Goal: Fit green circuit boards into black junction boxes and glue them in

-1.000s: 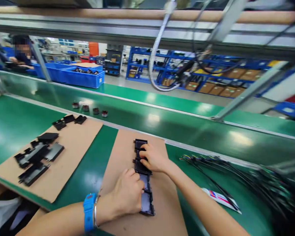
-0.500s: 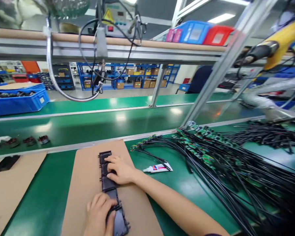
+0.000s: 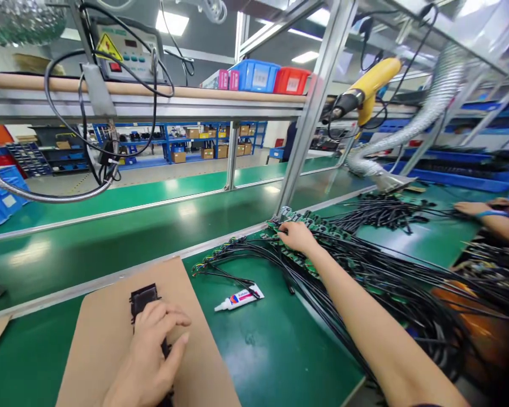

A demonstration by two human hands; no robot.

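My left hand (image 3: 150, 353) lies over a row of black plastic housings (image 3: 143, 296) on a brown cardboard sheet (image 3: 102, 339) at the lower left, fingers curled on the parts. My right hand (image 3: 296, 234) is stretched far to the right onto a pile of green circuit boards (image 3: 305, 226) with black cables (image 3: 377, 271), fingertips touching a board. Whether it grips one is hidden.
A white glue tube (image 3: 238, 298) lies on the green mat between the cardboard and the cables. A green conveyor belt (image 3: 152, 220) runs behind. Another person's hands (image 3: 487, 209) work at the far right. A yellow tool (image 3: 365, 85) and a silver hose (image 3: 428, 113) hang above.
My view has swung right. My right hand has left the black housings and reached over to the circuit boards and cables. My left hand stays on the housings.
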